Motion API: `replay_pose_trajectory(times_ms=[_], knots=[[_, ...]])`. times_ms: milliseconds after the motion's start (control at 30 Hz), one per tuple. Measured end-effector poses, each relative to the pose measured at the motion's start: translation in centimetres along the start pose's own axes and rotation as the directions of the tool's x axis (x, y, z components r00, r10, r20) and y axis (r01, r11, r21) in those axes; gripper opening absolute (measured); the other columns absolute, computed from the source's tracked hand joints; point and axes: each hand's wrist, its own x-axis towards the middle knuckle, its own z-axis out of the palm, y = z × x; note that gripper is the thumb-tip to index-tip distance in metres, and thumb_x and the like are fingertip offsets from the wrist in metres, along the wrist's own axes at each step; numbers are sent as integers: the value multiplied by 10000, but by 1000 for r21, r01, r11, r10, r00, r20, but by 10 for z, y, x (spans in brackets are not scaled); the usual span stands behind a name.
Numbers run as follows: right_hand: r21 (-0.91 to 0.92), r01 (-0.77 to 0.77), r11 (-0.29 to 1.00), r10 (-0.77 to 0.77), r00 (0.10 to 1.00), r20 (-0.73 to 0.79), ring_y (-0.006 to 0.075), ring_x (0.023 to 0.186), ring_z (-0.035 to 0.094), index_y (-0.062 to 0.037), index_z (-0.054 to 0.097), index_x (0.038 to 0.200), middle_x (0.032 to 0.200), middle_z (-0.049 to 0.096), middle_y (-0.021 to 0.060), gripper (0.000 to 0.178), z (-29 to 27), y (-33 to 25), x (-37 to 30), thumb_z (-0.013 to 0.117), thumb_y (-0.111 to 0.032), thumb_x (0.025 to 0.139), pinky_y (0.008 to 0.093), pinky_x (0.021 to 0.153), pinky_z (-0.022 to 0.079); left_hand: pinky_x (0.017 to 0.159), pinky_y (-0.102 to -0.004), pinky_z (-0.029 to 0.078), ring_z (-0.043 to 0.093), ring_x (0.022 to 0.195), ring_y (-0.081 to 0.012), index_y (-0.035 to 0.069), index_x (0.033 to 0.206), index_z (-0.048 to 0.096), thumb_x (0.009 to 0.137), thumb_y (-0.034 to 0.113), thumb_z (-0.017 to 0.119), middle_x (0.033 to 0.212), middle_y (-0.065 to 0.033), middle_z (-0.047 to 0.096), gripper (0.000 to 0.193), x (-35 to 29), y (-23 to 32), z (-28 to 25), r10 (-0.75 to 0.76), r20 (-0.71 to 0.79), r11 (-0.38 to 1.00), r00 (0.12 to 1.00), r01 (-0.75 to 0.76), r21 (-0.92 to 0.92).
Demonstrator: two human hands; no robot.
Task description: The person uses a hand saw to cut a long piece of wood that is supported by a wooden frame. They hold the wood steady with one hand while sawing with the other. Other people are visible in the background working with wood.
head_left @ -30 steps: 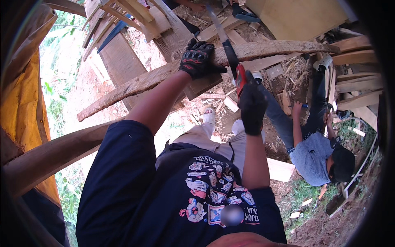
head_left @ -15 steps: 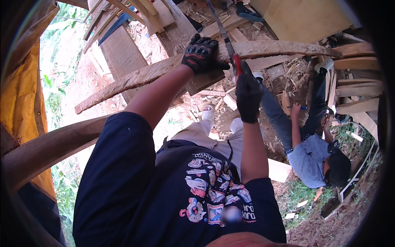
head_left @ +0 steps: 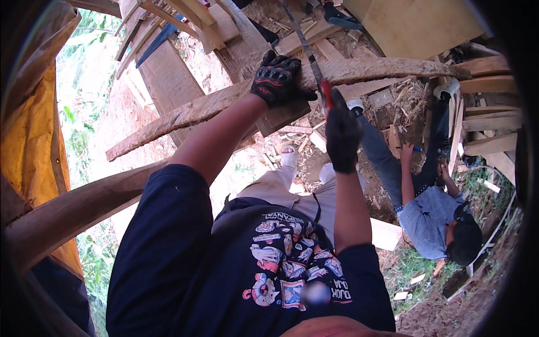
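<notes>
My left hand [head_left: 277, 78], in a black glove with red trim, presses on a long curved wooden plank [head_left: 185, 112]. Its fingers bend over the far side of the plank, and the thumb points right. Just right of it, my right hand [head_left: 343, 137], also in a black glove, is closed around the red handle of a handsaw [head_left: 327, 92]. The saw's long narrow blade crosses the plank and points away from me. Where its teeth meet the wood is too small to make out. A wide board [head_left: 281, 119] lies beneath the plank near my left hand.
A seated person in a grey-blue shirt [head_left: 429, 216] is close on my right, legs stretched toward the plank. Stacked timber [head_left: 491, 121] stands at far right, a large pale panel [head_left: 415, 28] at the back. A curved beam [head_left: 84, 202] runs along the left. Wood scraps litter the ground.
The whole view has shifted slightly. My right hand and the saw appear drawn a little nearer to me. My left hand stays on the plank.
</notes>
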Motion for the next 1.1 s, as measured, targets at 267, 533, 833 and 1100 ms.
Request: replay_pose_trajectory(times_ms=[267,533,833,1100], knots=[[63,-122,991,116,989,93,355,948,809,-12,637,1492,1422,735,227,404,-36,-25,-72,589,-86,1098,487,723,609,1322,-529,304,638,1370,-379,40,1333,716,752,838,801,1376,-221,717,991,-2,4,-11,-67,54,998,996,67,1],[435,-242,867,294,954,-55,355,950,816,-51,685,1463,1305,786,219,378,21,-10,39,623,-136,1099,471,744,613,1328,-528,295,622,1403,-376,39,1392,693,768,837,796,1372,-221,718,1019,7,11,-17,-14,103,1000,995,14,1],[217,-367,904,338,927,159,352,785,795,-25,664,1493,1313,777,245,415,-59,-45,-87,608,-89,1086,453,640,573,1333,-544,279,593,1435,-384,39,1383,696,762,849,785,1441,-221,689,1024,2,3,-12,-49,86,999,995,50,-9],[315,-452,835,405,891,206,321,783,787,-13,726,1181,1340,777,196,163,-57,-32,-65,627,-51,1058,399,593,555,1314,-551,304,632,1371,-392,29,1306,721,772,821,795,1371,-223,720,959,-4,8,-7,-36,42,999,998,36,1]])
